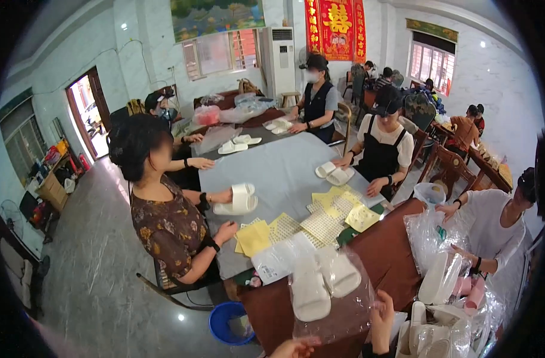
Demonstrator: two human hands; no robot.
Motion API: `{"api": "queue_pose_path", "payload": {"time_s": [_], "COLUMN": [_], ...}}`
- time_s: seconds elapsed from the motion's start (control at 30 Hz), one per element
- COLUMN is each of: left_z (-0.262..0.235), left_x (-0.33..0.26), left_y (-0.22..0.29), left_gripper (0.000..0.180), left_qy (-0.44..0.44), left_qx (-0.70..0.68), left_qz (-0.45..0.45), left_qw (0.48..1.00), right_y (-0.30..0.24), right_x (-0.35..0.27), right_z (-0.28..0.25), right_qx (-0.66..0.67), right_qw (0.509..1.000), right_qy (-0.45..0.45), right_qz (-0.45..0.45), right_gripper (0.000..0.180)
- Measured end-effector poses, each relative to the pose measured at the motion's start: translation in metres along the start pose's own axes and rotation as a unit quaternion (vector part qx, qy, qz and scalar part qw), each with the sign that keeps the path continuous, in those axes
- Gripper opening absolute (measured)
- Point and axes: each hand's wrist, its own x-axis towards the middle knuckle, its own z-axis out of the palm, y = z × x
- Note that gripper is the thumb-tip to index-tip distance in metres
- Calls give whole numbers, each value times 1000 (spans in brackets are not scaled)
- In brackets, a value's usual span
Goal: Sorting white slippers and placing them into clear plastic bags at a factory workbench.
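In front of me, over the brown tablecloth, is a clear plastic bag with a pair of white slippers inside, soles toward me. My left hand enters from the lower edge, its fingers closed on the bag's near edge. On the other side, my right hand pinches the bag's right edge, fingers pointing up. Just beyond the slippers lies a flat white plastic package. To the right, more white slippers are heaped beside pink ones.
Several people sit around the grey-covered table, handling white slippers. Yellow sticker sheets spread over its near end. A blue bucket stands on the floor at lower left. At right, a person in white handles clear bags.
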Motion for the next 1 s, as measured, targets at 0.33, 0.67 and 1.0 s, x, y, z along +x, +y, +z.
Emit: {"api": "queue_pose_path", "payload": {"time_s": [0.33, 0.67, 1.0], "left_z": [98, 72, 130], "left_x": [-15, -103, -44], "left_y": [31, -14, 1], "left_gripper": [20, 31, 30], "left_qy": [126, -320, -240], "left_qx": [447, 677, 752], "left_qz": [330, -50, 304], "left_qw": [822, 660, 533], "right_y": [-99, 3, -28], "right_x": [-8, -143, -196], "right_z": [7, -149, -146], "right_qx": [67, -311, -384], "right_qw": [996, 948, 912], "right_qy": [-62, -68, -141], "right_qz": [-15, 26, -43], "right_gripper": [51, 47, 56]}}
